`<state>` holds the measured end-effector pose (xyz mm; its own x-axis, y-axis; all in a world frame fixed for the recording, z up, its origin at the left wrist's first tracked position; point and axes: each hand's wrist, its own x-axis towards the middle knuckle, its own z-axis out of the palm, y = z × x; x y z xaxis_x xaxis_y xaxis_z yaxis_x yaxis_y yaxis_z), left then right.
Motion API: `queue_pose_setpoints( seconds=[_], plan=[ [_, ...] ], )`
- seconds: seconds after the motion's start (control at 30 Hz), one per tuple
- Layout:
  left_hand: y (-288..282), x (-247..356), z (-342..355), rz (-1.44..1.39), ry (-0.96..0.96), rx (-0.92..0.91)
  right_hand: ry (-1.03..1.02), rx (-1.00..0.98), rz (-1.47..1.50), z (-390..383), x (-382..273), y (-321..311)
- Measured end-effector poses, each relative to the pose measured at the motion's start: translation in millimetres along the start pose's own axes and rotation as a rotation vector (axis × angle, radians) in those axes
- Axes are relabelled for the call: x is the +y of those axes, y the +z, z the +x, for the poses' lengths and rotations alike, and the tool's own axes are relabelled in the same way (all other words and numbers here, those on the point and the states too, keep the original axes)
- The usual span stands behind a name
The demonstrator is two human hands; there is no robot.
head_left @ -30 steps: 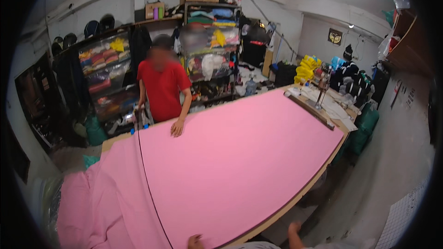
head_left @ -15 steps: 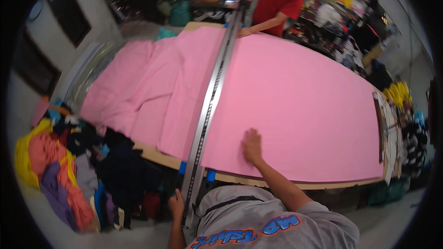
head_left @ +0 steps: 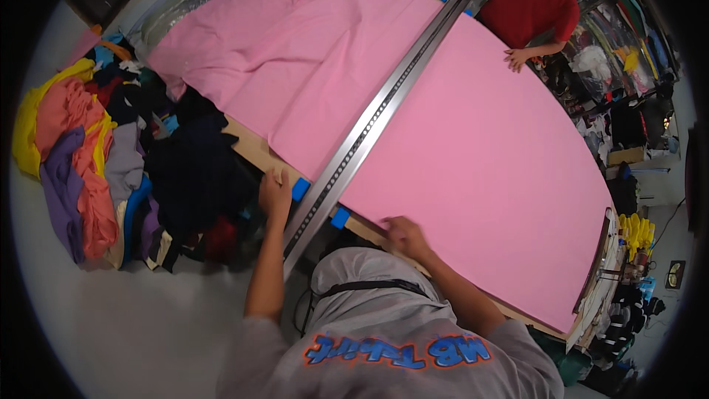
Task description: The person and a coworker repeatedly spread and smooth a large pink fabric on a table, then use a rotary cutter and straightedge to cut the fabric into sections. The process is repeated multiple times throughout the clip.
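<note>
Pink cloth (head_left: 487,162) covers most of the table, smooth on the right and rumpled (head_left: 281,37) on the left. A long metal rail (head_left: 373,122) with a slotted dark strip crosses it from near to far, with blue blocks (head_left: 300,189) at the table's near edge. My left hand (head_left: 275,193) is at that edge, just left of the rail, fingers loosely apart and holding nothing I can see. At the cloth's near edge, right of the rail, my right hand (head_left: 408,238) has curled fingers closed on the cloth's border; they are slightly blurred.
A heap of coloured garments (head_left: 81,155) lies on the floor at the left. Across the table a person in a red shirt (head_left: 528,4) rests one hand (head_left: 517,58) near the cloth's far edge. Crowded shelves (head_left: 628,52) stand behind; yellow items (head_left: 636,235) hang at the right.
My left hand has left the rail's near end for the table edge. My right hand has gone from lying flat on the cloth to its near edge. The view has turned.
</note>
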<state>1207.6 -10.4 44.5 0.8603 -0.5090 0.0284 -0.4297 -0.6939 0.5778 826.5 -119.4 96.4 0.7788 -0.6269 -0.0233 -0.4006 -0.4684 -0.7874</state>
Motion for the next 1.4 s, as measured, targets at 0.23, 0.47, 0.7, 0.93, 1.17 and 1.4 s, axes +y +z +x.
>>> queue_pose_setpoints(
  seconds=[0.23,0.47,0.7,0.93,1.17,1.4],
  plan=[
    [81,91,64,-0.318,-0.62,0.094,0.942,1.458,-0.147,-284,107,-64],
    [-9,334,84,-2.149,-0.463,0.073,1.721,1.031,0.204,-577,96,76],
    [-36,532,-127,-1.67,0.245,0.287,1.672,0.938,1.037,-591,80,143],
    [-33,729,-536,-1.944,0.276,-0.868,1.535,1.314,0.994,-743,154,39],
    [27,835,-817,-1.863,0.694,-1.247,1.257,1.791,0.701,-929,205,-82],
    [182,801,-1001,-1.18,0.561,-1.516,1.0,1.736,0.918,-911,210,-44]
  ],
)
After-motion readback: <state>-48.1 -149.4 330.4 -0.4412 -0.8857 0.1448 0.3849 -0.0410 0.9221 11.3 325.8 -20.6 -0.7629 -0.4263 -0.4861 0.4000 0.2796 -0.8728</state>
